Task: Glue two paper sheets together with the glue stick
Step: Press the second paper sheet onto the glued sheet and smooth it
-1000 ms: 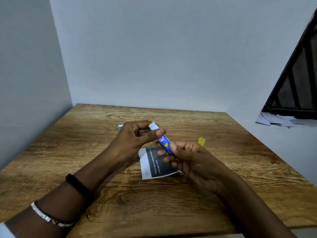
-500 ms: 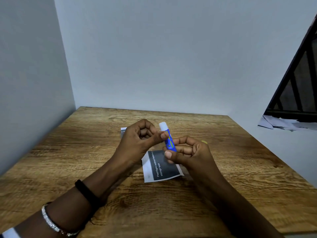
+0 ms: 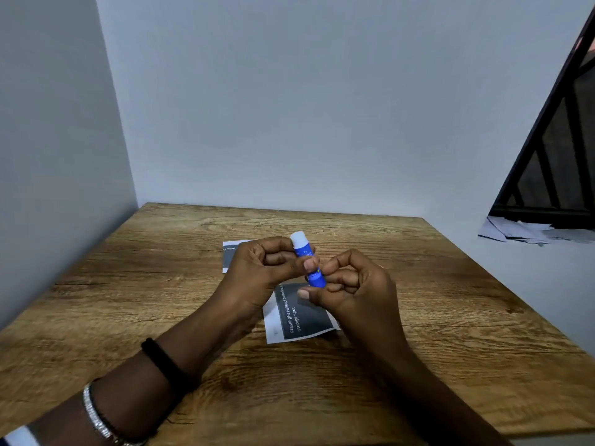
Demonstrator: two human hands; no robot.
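Glue stick [image 3: 308,260] is held up between both hands above the table [image 3: 450,300], tilted, with its white end uppermost. The left hand [image 3: 257,272] is closed on the upper part of the blue barrel, thumb and fingers pinching it; the right hand [image 3: 351,284] is curled around the lower end, fingertips at the base. Whether the white end is a cap or bare glue cannot be told.

One paper sheet [image 3: 301,317], dark-printed with white margins, lies flat directly beneath the right hand. A second sheet [image 3: 230,252] lies beyond the left hand, mostly hidden by it.

Several slips are judged possible. If the base is being twisted, too much glue could be wound out and snapped off or smeared when pressed. The small, smooth barrel could be dropped from so light a pinch and would roll on the bare wood. The loose sheet could be dragged or creased by the stick unless it is pinned down by the other hand. Glue could also be carried past the paper edge onto the table.

Open room is ample: bare wood is seen left of the left hand, right of the right hand and toward the body. Walls close the far and left sides, well apart from both hands; the right table edge is likewise distant.
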